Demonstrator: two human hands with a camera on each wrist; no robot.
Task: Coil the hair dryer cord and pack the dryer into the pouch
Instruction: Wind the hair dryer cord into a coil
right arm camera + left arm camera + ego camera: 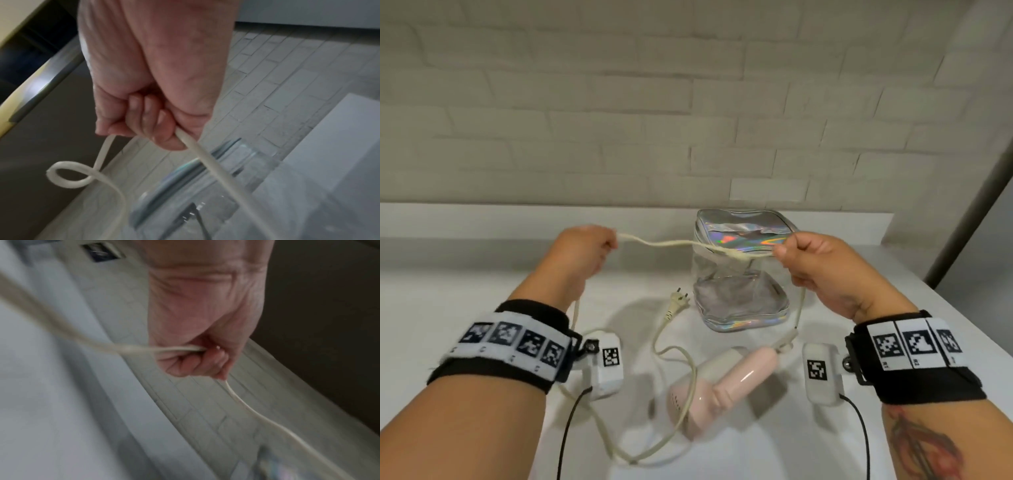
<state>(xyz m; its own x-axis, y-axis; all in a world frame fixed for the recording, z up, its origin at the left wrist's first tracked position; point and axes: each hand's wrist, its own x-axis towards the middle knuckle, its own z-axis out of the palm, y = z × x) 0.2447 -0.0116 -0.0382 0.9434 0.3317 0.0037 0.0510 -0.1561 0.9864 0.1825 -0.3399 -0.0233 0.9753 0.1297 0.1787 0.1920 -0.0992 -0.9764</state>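
Observation:
A pink hair dryer [726,383] lies on the white counter [465,284] between my forearms. Its cream cord [671,244] stretches between my two raised hands. My left hand [582,253] grips the cord [174,349] in a fist; a strand hangs down from it to loose loops on the counter. My right hand [822,267] grips the other end of the span, where the cord [207,160] forms a small loop [68,177]. The plug [677,303] lies on the counter. Behind the cord stands the clear holographic pouch [739,270], upright.
A pale brick wall [654,102] runs along the back of the counter. On the right, a dark frame [976,212] borders the counter's edge. Black sensor cables [571,428] hang from the wrist cameras.

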